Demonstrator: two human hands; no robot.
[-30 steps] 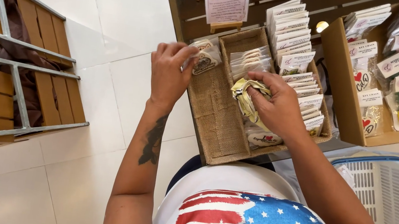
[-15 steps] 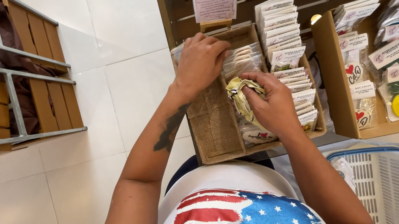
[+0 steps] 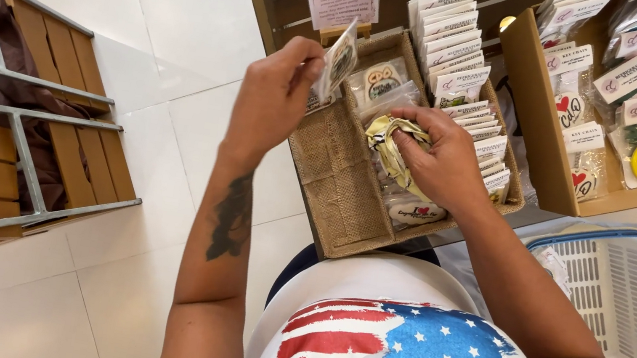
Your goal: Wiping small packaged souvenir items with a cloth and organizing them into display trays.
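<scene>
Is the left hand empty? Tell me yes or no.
No: the left hand pinches a small clear packet and holds it up above the burlap-lined tray.

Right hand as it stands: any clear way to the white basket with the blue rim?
Probably yes. The white basket sits open-topped just beside the right forearm, nothing over it. But the right hand is closed on a bunch of packets in the burlap tray, so it would arrive full.

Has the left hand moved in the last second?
Yes. The left hand has lifted a clear packet off the burlap tray's left side.
</scene>
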